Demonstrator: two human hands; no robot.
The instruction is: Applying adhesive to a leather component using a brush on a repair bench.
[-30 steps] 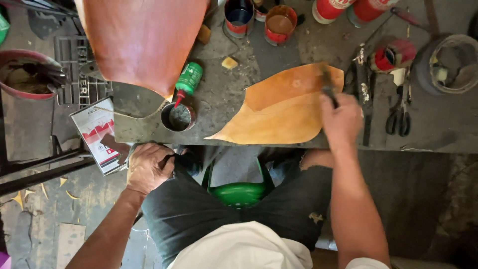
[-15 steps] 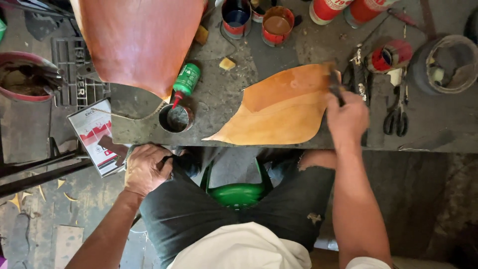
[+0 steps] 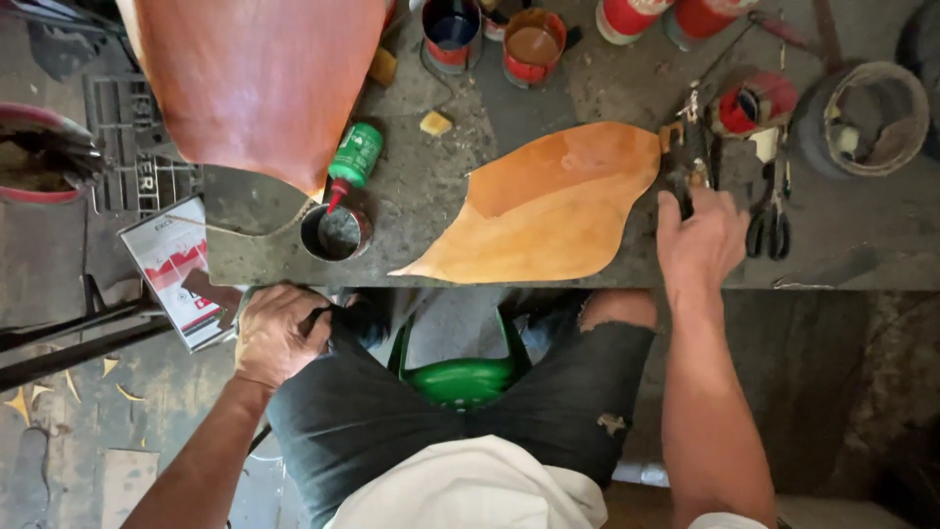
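Right hand [image 3: 697,240], just right of the leather [image 3: 548,211], pinches a dark tool [image 3: 679,176]; left hand [image 3: 279,333], below the tabletop [image 3: 842,245], fingers curled, contents unclear.

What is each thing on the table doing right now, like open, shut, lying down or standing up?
Tan leather piece: lying flat, darker and shiny on its upper part.
Green bottle: lying on its side.
Small tin: open, upright.
Two red paint cans: open, upright.
Scissors: lying flat.
Right hand: gripping a dark tool.
Left hand: resting on the knee.
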